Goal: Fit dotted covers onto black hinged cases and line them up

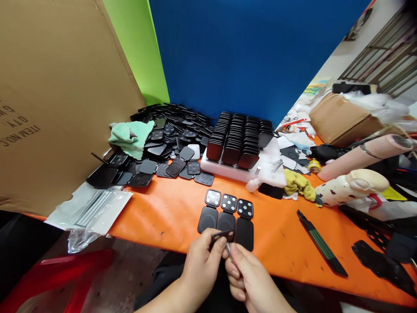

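Observation:
Near the table's front edge, my left hand (202, 263) pinches a small black plate (225, 235) between thumb and fingers. My right hand (249, 276) is closed around a slim ridged metal rod (229, 251), whose tip points up at the plate; whether they touch I cannot tell. Just beyond my hands lie three hinged black pieces in a row. Their smaller square flaps (229, 202) carry pale round dots, and their larger dark flaps (208, 218) face me. The left hand partly covers the lower flaps.
Upright black plates (233, 143) fill a white foam block (218, 169). Loose black parts (176, 134) are heaped behind, with a green cloth (132, 137). A black-green cutter knife (322, 243) lies right, near bottles (352, 187). Bagged metal rods (91, 211) lie left beside a large carton (58, 95).

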A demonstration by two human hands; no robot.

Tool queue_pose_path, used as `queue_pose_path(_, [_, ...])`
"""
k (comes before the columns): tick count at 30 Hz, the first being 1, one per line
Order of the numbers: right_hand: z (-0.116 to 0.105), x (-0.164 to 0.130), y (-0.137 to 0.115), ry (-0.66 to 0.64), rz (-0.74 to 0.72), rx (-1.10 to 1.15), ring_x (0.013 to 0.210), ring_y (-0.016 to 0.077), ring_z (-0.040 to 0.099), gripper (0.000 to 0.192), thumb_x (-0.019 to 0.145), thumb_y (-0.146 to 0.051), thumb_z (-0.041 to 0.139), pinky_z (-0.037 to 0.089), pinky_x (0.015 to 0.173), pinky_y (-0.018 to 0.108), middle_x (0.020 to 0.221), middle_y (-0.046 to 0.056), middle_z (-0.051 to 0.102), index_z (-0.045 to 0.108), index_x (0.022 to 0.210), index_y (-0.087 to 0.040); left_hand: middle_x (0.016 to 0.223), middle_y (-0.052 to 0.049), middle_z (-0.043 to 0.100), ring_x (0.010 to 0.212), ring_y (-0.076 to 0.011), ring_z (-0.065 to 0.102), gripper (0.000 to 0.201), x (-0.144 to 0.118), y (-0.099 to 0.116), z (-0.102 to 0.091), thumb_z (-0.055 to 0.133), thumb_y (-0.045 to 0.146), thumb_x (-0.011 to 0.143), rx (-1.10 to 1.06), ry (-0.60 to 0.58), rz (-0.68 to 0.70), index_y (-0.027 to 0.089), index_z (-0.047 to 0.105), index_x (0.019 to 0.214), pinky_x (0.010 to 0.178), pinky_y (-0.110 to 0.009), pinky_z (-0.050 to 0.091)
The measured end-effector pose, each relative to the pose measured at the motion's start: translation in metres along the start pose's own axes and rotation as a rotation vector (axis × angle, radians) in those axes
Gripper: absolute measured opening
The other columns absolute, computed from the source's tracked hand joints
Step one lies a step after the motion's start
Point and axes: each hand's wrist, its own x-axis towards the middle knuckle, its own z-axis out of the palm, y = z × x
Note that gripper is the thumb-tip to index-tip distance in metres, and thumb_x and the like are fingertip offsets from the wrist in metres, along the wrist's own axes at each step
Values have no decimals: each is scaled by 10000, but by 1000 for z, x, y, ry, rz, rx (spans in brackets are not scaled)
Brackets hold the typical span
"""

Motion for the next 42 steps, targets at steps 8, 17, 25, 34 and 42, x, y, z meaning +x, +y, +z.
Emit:
queue_pose_path(8, [5,-7,-7,22,-26,27,357,12,226,496,649,-638,646,242,312,133,497,-97,377,520,746,-168,738,-11,680,665,-140,640,154,-4,0,-4,491,219,877,-2,3,176,205,629,943,628,-225,511])
queue_pose_path(17, [-12,-12,-19,-75,336,524,346,-7,259,294,659,-349,746,139,323,99,460,-92,377,550,701,-133,1168,-58,636,1070,-204,596,576,-12,-3,-9,532,-33,759,5,-260,608,309,492,1220,913,-345,486])
queue_pose_path(25, [-18,-11,-20,-15,-16,302,378,37,181,326,710,-435,657,217,346,153,451,-95,300,508,598,-167,882,-30,700,807,-159,663,169,-3,2,1,499,134,856,-163,-158,249,213,590,975,720,-254,518])
queue_pose_path(34, [-91,-9,-17,404,-429,-876,725,184,550,351,816,-521,487,421,669,257,760,20,616,607,826,-192,1079,-119,639,1002,-233,604,322,42,-5,49,499,243,839,-392,-337,-49,145,490,1145,843,-364,488])
queue_pose_path(42, [-149,30,-40,694,-355,-1353,659,237,586,354,829,-509,390,385,571,297,664,50,624,473,639,-221,1484,-50,250,1359,-282,187,632,47,-29,74,480,475,836,653,-660,554,254,281,1394,1086,-542,148])
